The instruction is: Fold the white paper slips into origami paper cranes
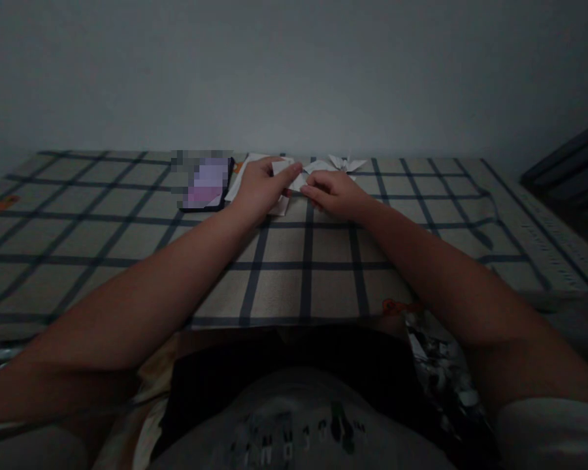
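Between my two hands is a piece of white folded paper (296, 182), pinched from both sides just above the tablecloth. My left hand (266, 181) grips its left part, thumb in front and fingers behind. On its right edge, the thumb and curled fingers of my right hand (334, 194) are closed. More white paper (238, 181) lies under and behind my left hand, partly hidden by it. Just behind my right hand sits a folded white paper shape (346, 164) with pointed, petal-like tips.
A dark-edged phone (206, 186) with a lit, blurred-out screen lies left of my left hand. The table wears a checked cloth (279, 294) and stands against a grey wall (294, 72). A dark slatted object (573, 176) is at the far right.
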Available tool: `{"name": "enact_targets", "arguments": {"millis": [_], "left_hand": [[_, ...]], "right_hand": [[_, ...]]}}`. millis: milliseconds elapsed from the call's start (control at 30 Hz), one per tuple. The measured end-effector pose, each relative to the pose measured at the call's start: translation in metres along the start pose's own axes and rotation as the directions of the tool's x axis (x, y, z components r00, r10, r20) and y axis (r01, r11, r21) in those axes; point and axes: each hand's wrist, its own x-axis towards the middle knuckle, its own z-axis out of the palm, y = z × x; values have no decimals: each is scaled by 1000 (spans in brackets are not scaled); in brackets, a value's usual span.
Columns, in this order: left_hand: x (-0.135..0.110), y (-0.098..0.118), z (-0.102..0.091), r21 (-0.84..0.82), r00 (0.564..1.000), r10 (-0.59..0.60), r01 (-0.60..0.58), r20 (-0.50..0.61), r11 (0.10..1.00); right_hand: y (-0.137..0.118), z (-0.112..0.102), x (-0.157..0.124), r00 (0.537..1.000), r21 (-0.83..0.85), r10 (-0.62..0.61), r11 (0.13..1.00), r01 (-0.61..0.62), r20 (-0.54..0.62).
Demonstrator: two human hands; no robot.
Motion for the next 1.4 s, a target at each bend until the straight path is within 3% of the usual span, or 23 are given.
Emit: {"name": "enact_targets", "arguments": {"millis": [133, 300, 500, 733, 900, 1233, 1400], "left_hand": [[-2, 0, 4, -41, 1000, 24, -24, -5, 999], [-2, 3, 3, -36, 996, 84, -84, -13, 996], [-2, 3, 2, -81, 999, 7, -4, 36, 997], [-3, 3, -2, -13, 996, 16, -15, 91, 1000], [-6, 9, -3, 80, 991, 35, -46, 129, 996], [-7, 6, 1, 25, 997, 74, -75, 33, 997], [-5, 2, 4, -85, 1000, 22, -22, 6, 996]], "right_hand": [[-3, -4, 1, 999, -21, 3, 1000, -2, 44], [-6, -4, 0, 998, 69, 59, 996, -61, 36], [-5, -2, 0, 994, 109, 106, 989, -103, -27], [0, 4, -2, 984, 252, 176, 951, -176, 21], [-1, 7, 0, 989, 231, 148, 962, -146, 7], [-4, 14, 1, 982, 305, 185, 934, -185, 30], [-10, 10, 1, 987, 268, 153, 950, -160, 49]]}}
